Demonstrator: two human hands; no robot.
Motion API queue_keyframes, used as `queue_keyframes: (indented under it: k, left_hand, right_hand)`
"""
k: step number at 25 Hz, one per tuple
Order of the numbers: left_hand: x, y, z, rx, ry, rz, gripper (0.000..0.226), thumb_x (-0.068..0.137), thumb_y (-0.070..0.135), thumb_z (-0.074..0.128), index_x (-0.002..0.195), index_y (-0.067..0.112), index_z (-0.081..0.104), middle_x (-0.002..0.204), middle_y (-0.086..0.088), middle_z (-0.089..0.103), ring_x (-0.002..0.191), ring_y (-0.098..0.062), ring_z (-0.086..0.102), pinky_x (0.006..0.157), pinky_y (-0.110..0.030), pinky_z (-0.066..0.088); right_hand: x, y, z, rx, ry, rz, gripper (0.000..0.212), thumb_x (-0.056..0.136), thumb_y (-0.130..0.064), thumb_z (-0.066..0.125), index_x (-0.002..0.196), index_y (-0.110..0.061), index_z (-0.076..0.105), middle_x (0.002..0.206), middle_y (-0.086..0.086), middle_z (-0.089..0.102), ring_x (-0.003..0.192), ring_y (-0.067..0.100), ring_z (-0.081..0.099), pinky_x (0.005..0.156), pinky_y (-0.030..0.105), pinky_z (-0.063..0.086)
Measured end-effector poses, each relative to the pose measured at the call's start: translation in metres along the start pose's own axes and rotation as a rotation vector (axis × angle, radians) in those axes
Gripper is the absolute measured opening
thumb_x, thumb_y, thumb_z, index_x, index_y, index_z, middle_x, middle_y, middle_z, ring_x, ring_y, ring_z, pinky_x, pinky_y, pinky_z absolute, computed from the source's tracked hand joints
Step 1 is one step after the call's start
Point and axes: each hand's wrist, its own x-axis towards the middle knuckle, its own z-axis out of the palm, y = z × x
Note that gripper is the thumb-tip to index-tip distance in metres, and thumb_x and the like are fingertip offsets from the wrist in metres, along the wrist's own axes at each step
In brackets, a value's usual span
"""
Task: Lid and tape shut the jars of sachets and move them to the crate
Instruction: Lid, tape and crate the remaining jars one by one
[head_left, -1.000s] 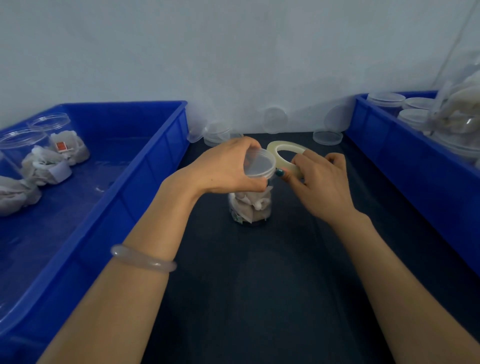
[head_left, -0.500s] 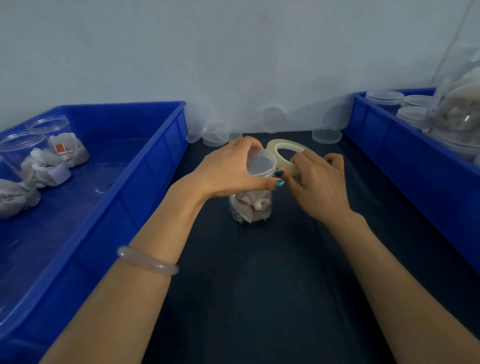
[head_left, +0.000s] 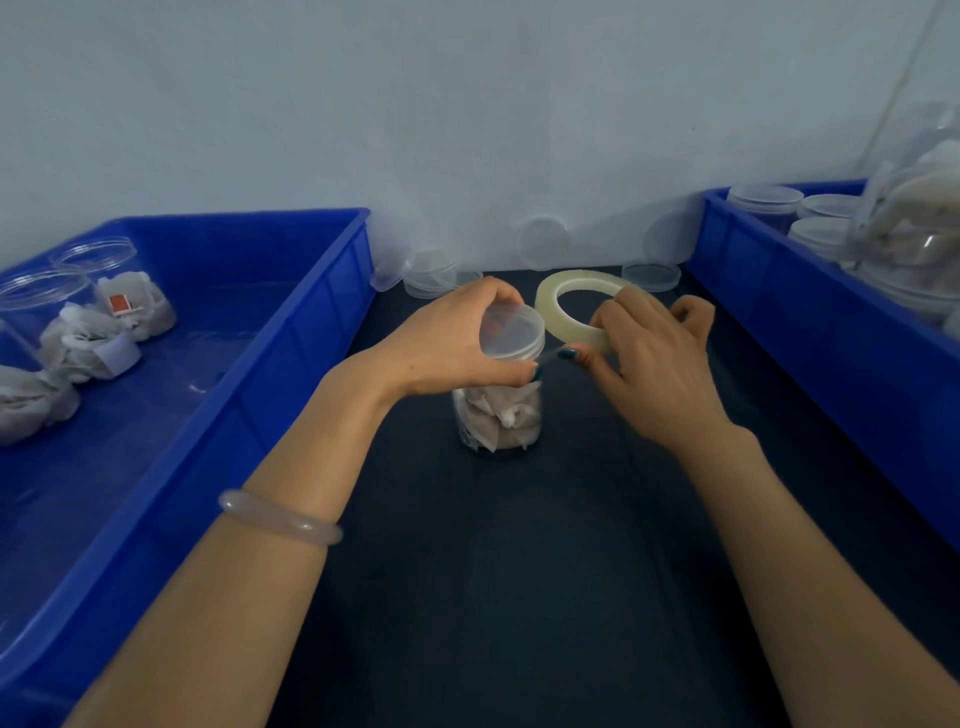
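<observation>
A clear jar of sachets (head_left: 501, 418) stands upright on the dark table, with a clear lid (head_left: 511, 332) on top. My left hand (head_left: 447, 343) grips the jar around its top, thumb on the front just under the lid. My right hand (head_left: 649, 358) holds a pale roll of tape (head_left: 576, 296) just right of the lid. A short strip of tape runs from the roll to the jar's rim by my left thumb. The blue crate (head_left: 291, 332) on the left holds several lidded jars of sachets (head_left: 119, 306).
A second blue crate (head_left: 810, 306) on the right holds stacked clear lids (head_left: 763, 197) and a bag of sachets (head_left: 919, 223). Loose lids (head_left: 649, 275) and empty jars (head_left: 431, 278) lie along the back wall. Open dark tabletop (head_left: 519, 597) lies in front of the jar.
My right hand has drawn the tape roll a little to the right, away from the lid, pulling out a short strip. My left hand keeps its grip on the jar.
</observation>
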Motion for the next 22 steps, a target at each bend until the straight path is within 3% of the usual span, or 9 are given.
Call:
queue_keyframes:
  k: [3, 9, 16, 20, 22]
  left_hand:
    - [0.0, -0.002, -0.001, -0.005, -0.005, 0.002, 0.072, 0.076, 0.047, 0.079, 0.136, 0.029, 0.044, 0.13, 0.018, 0.047, 0.116, -0.002, 0.047, 0.083, -0.011, 0.037]
    - [0.004, 0.0, -0.002, -0.009, -0.052, 0.03, 0.071, 0.075, 0.044, 0.08, 0.134, 0.032, 0.043, 0.126, 0.021, 0.046, 0.115, -0.001, 0.047, 0.085, -0.011, 0.038]
    - [0.006, 0.001, -0.007, 0.066, -0.128, 0.064, 0.066, 0.075, 0.038, 0.078, 0.128, 0.033, 0.038, 0.125, 0.018, 0.043, 0.115, -0.004, 0.045, 0.081, -0.014, 0.038]
    - [0.003, 0.004, -0.011, 0.163, -0.176, 0.009, 0.089, 0.071, 0.075, 0.065, 0.138, 0.036, 0.021, 0.141, 0.006, 0.038, 0.126, -0.008, 0.04, 0.098, -0.033, 0.042]
    - [0.001, 0.008, -0.007, 0.15, -0.135, -0.044, 0.102, 0.065, 0.09, 0.051, 0.142, 0.032, 0.018, 0.146, 0.001, 0.038, 0.123, -0.007, 0.04, 0.099, -0.034, 0.043]
  right_hand:
    - [-0.001, -0.002, -0.002, -0.07, 0.061, 0.059, 0.052, 0.093, -0.063, 0.038, 0.085, -0.014, 0.055, 0.089, 0.001, 0.05, 0.079, 0.021, 0.047, 0.076, 0.031, 0.01]
    - [0.002, -0.005, -0.002, -0.004, 0.054, 0.094, 0.05, 0.089, -0.069, 0.029, 0.083, -0.021, 0.042, 0.09, -0.003, 0.043, 0.08, 0.016, 0.041, 0.074, 0.031, 0.01]
    - [0.0, -0.013, 0.005, 0.086, 0.044, 0.107, 0.045, 0.09, -0.062, 0.039, 0.082, -0.019, 0.05, 0.086, -0.006, 0.042, 0.075, 0.011, 0.037, 0.073, 0.032, 0.011]
    - [-0.001, -0.017, 0.007, 0.119, 0.027, 0.133, 0.039, 0.091, -0.058, 0.039, 0.083, -0.021, 0.048, 0.086, -0.007, 0.043, 0.076, 0.01, 0.038, 0.073, 0.033, 0.012]
    - [-0.002, -0.017, 0.006, 0.125, 0.01, 0.143, 0.039, 0.091, -0.059, 0.033, 0.085, -0.023, 0.046, 0.087, -0.006, 0.043, 0.077, 0.011, 0.038, 0.074, 0.033, 0.012]
